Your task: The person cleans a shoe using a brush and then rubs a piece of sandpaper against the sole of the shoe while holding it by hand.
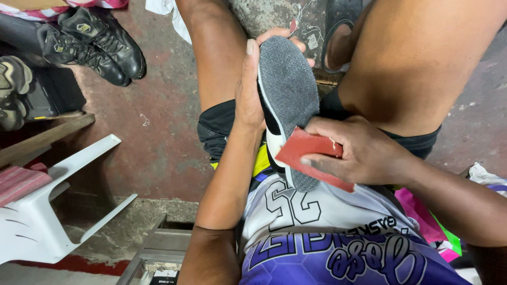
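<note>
Reddish concrete floor (158,137) lies below, with black boots (92,42) and a white plastic chair (47,211) off to one side. Between the knees, the left hand (248,95) wraps its fingers round a shoe (285,100) turned sole-up. The right hand (359,153) pinches folded red sandpaper (306,150) against the heel end of the grey sole. Sanding looks under way; the next stroke calls for firm, even pressure while the shoe is held steady
</note>
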